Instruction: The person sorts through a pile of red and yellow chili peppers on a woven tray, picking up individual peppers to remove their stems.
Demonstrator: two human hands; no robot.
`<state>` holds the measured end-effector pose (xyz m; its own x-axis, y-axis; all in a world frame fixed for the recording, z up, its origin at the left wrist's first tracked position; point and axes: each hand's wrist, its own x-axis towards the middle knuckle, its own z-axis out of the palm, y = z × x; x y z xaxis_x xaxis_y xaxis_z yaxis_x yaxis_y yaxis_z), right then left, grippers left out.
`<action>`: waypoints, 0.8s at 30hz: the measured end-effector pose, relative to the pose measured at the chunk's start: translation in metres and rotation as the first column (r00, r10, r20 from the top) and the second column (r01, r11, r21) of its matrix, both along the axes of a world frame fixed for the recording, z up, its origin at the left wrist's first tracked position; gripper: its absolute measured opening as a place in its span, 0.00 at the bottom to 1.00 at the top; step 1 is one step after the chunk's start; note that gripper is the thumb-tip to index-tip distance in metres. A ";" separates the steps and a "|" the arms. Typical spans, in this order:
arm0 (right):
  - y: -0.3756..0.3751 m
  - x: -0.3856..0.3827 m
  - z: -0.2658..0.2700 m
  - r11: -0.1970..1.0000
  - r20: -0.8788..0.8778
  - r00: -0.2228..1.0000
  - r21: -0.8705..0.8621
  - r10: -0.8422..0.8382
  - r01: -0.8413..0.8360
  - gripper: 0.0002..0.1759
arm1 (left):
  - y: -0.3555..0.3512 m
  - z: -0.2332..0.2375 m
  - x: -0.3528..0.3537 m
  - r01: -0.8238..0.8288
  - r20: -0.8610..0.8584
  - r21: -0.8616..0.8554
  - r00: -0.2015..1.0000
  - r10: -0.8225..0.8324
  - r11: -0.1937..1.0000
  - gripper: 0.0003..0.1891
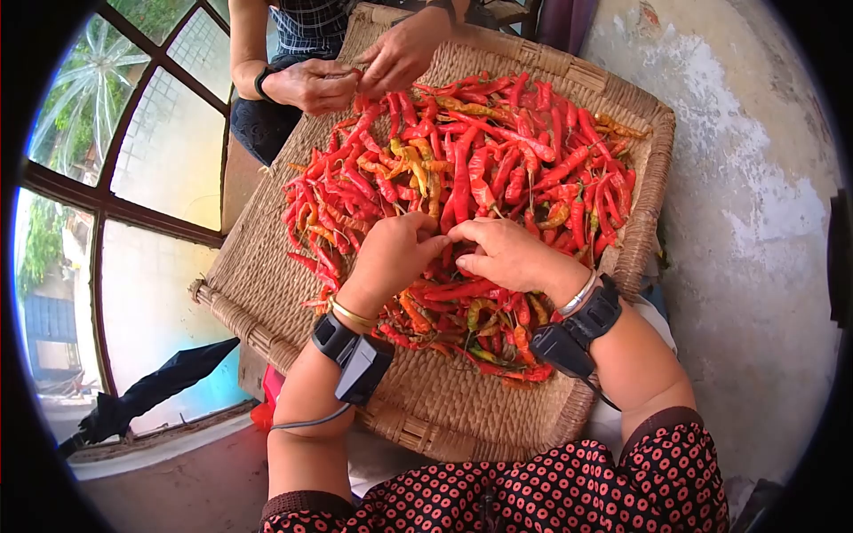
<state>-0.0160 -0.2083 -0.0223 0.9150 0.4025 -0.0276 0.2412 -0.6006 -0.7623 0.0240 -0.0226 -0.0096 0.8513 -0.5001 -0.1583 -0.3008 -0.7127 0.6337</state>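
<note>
Red chillies [462, 169], with a few orange and yellow ones [413, 167] among them, lie heaped in a woven tray [253, 240], spread from its middle toward its far and right sides. The person's left hand [397, 253] and right hand [511, 256] meet low over the heap, fingers bent inward and tips close together; whether either is clamped on a chilli cannot be told, since the backs of the hands hide the grip. Hands and forearms block part of the near chillies, as do the black wrist devices [364, 369], worn with a gold bangle [352, 313] on the left and a pale bangle [579, 293] on the right. Across the tray, another person's hands [313, 86] come together above the far left part of the heap. A framed window [160, 302] and a dark folded umbrella [164, 386] stand to the left, a patchy wall [733, 178] to the right.
</note>
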 end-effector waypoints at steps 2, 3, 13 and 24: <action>0.001 -0.001 -0.001 0.997 -0.100 0.995 0.071 0.016 -0.009 0.23 | -0.002 -0.007 -0.002 -0.061 0.013 -0.041 0.998 0.061 0.997 0.19; 0.001 0.000 -0.003 0.997 -0.099 0.995 0.072 0.015 -0.008 0.23 | -0.002 -0.010 -0.003 -0.122 0.025 -0.083 0.992 0.124 0.989 0.20; 0.005 0.000 0.009 0.744 -0.493 0.870 0.575 -0.015 0.339 0.16 | -0.004 -0.007 -0.003 -0.473 -0.639 -0.491 0.767 0.067 0.732 0.12; 0.014 -0.016 0.027 0.944 -0.021 0.992 0.306 -0.123 0.124 0.26 | -0.003 -0.006 -0.018 -0.635 -0.757 -0.601 0.648 -0.090 0.486 0.04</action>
